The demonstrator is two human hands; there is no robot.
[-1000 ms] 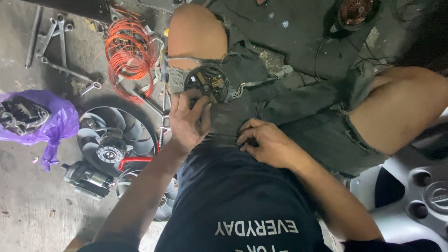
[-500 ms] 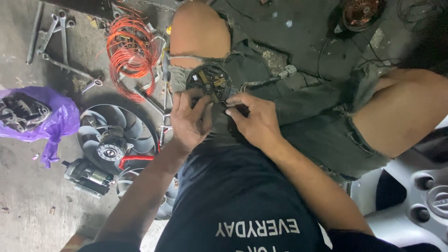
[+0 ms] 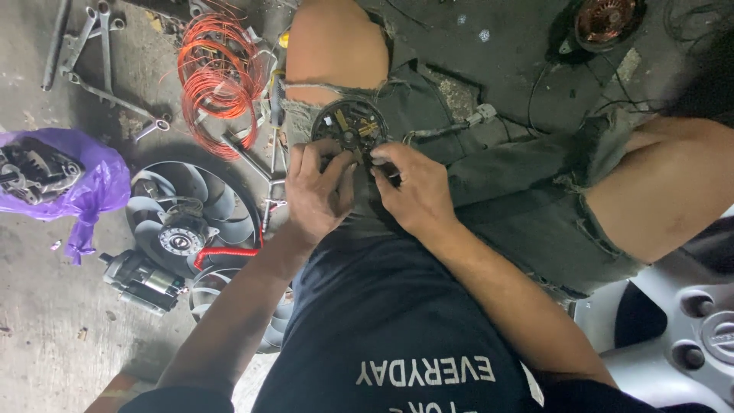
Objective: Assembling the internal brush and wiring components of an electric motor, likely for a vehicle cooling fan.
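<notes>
A round dark motor end plate with brass-coloured brush holders [image 3: 351,125] rests on my left thigh. My left hand [image 3: 317,191] grips its lower left edge, fingers curled around the rim. At the plate's lower right edge, the fingertips of my right hand [image 3: 411,191] pinch a small part; what they pinch is hidden. A thin wire with a white connector [image 3: 480,115] runs from the plate across my grey shorts.
On the concrete floor to the left lie a grey plastic fan [image 3: 183,218], a small motor [image 3: 141,279], a coil of orange copper wire [image 3: 218,73], metal brackets [image 3: 88,57] and a purple bag holding an alternator [image 3: 46,176]. A copper-wound stator [image 3: 604,19] is top right, a car wheel [image 3: 680,336] bottom right.
My right hand has moved up from my lap to the plate's lower right edge and now works there with the left hand. The left hand has kept its grip.
</notes>
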